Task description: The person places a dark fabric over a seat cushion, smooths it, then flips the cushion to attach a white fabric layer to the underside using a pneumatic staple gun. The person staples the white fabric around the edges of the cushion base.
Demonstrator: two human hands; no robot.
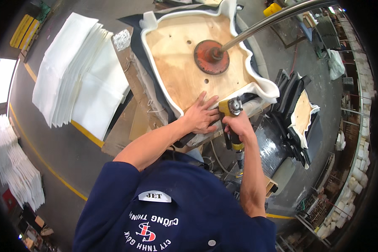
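A plywood seat panel [172,54] lies in front of me, with white padding [262,90] and dark cover material [155,86] around its edges. On its top rests a round orange-red pressing disc [206,63] at the end of a metal rod [277,19]. My left hand [201,115] is spread over the near edge of the panel, fingers on the wood and the folded material. My right hand [238,125] grips a yellow and black pneumatic staple gun [229,108], its head at the panel's near edge, right beside my left fingers.
Stacked white foam sheets [65,69] stand to the left, with another white stack [14,164] farther out. On the right are dark covers and another padded plywood panel [301,113]. An air hose [216,155] hangs below the bench. Yellow lines [46,155] mark the floor.
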